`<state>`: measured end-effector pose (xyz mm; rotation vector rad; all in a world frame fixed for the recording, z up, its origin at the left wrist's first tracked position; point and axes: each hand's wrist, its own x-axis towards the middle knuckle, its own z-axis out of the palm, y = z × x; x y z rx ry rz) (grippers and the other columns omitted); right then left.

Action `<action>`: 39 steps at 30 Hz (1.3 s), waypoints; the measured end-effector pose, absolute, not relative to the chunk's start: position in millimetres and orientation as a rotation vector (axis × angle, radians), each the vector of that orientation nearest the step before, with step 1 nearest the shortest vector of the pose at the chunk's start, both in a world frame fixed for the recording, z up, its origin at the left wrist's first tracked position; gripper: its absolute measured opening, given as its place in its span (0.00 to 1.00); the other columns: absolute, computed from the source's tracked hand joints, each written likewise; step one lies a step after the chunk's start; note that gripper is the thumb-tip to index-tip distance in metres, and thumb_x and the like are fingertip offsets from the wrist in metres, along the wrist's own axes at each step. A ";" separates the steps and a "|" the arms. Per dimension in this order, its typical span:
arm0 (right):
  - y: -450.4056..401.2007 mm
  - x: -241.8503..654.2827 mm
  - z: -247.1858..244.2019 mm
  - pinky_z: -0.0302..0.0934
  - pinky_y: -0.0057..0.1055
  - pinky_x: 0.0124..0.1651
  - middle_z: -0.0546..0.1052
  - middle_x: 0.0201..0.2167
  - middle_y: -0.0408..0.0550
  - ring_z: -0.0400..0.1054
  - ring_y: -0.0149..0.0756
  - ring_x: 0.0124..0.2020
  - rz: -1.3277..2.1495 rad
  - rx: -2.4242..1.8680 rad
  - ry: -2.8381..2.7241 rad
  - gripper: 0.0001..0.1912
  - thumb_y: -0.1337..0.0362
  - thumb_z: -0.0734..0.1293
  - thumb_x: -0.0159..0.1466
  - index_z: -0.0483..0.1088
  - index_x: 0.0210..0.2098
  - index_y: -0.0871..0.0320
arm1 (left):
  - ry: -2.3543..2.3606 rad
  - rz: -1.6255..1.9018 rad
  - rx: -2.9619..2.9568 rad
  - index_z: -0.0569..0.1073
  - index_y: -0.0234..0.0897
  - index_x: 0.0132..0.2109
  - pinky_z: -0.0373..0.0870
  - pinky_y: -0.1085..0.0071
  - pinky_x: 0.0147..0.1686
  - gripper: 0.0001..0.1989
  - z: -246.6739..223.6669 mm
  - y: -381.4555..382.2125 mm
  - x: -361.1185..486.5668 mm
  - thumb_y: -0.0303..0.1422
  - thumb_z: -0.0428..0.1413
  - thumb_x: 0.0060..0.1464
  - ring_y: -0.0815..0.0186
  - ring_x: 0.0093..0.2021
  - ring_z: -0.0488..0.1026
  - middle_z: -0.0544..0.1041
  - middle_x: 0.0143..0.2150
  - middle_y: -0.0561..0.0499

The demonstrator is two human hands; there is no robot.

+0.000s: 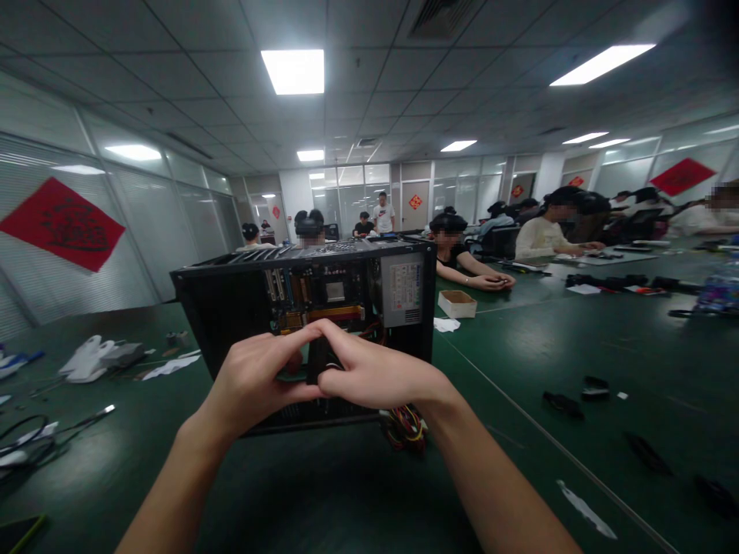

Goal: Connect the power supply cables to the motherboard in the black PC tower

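Note:
My left hand (245, 377) and my right hand (372, 373) are raised in front of an open black computer case (228, 308). Their index fingertips meet at the top and their thumbs meet below, forming a ring with a gap inside. Neither hand holds anything. Behind them the case lies with its inside facing me, showing the motherboard (340, 286) and a grey power supply (402, 288) with a label. A bundle of coloured cables (406, 427) hangs out at the lower right. My hands hide the lower middle of the case.
A small open box (457, 303) and white paper (446, 325) lie right of the case on the green table (508, 362). Black pieces (563, 404) are scattered further right. White plastic (86, 358) and cables (69, 423) lie left. Several people sit at work beyond, one person (462, 261) close behind the case.

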<state>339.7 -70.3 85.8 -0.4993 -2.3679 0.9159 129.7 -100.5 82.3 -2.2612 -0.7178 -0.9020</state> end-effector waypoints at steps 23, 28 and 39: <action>-67.4 343.5 84.6 0.57 0.40 0.58 0.65 0.56 0.50 0.61 0.42 0.55 0.991 -0.365 -2.383 0.32 0.69 0.63 0.59 0.53 0.62 0.57 | -0.741 -0.949 -2.370 0.67 0.36 0.57 0.68 0.75 0.30 0.29 75.5 -95.7 130.5 0.48 0.59 0.54 0.70 0.27 0.74 0.75 0.29 0.55; -67.3 344.5 85.6 0.56 0.40 0.58 0.65 0.56 0.51 0.62 0.42 0.56 1.052 -0.344 -2.388 0.35 0.70 0.62 0.58 0.51 0.64 0.56 | -0.728 -0.977 -2.378 0.68 0.36 0.55 0.69 0.75 0.30 0.28 74.4 -95.4 133.1 0.49 0.59 0.54 0.70 0.27 0.75 0.78 0.32 0.52; -64.6 341.0 81.5 0.56 0.38 0.59 0.67 0.55 0.49 0.62 0.40 0.56 1.124 -0.287 -2.355 0.35 0.70 0.63 0.58 0.53 0.64 0.57 | -0.778 -1.058 -2.456 0.67 0.37 0.55 0.69 0.77 0.29 0.31 68.5 -92.5 133.7 0.49 0.62 0.50 0.71 0.27 0.74 0.78 0.34 0.52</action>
